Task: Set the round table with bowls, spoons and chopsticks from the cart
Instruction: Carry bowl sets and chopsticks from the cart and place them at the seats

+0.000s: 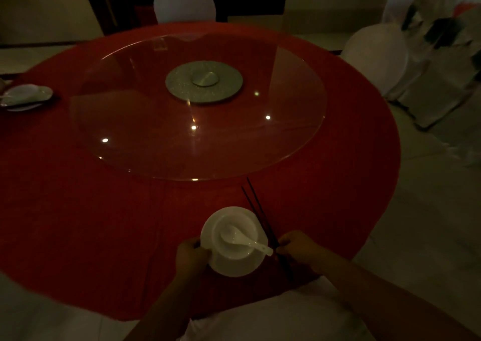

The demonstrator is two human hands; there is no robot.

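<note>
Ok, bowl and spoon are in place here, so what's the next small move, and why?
Probably square the chopsticks parallel and let go. The right hand pinches their near part, they lie just right of the plate with far tips slightly apart, and the left hand holds the plate's rim.

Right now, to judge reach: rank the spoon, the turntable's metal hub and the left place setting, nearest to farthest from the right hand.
1. spoon, in the bowl beside the right hand.
2. metal hub, table centre.
3. left place setting, far left edge.
</note>
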